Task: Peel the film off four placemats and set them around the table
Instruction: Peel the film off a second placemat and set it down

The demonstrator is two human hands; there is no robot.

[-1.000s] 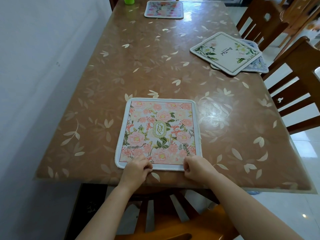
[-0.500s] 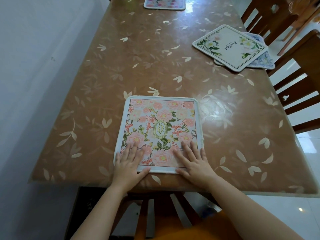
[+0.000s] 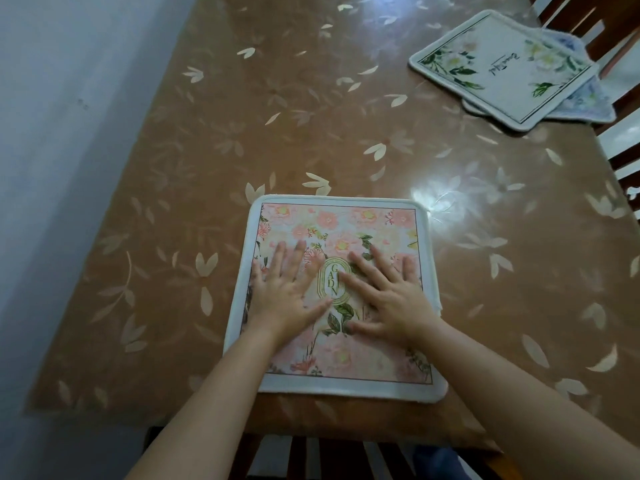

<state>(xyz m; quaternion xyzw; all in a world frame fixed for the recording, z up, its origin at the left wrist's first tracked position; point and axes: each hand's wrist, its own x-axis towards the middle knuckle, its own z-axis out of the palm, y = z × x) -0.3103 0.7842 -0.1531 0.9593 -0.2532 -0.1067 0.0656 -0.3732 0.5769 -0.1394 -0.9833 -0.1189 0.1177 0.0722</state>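
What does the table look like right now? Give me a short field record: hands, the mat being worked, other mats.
left hand: flat, fingers spread, palm down on the pink floral placemat
right hand: flat, fingers spread, on the same mat
mat position: at the near edge of the table, lying flat
other mats: white floral placemat at the far right, lying on top of a blue placemat
film: cannot tell whether any is left
seating: chair at the right side
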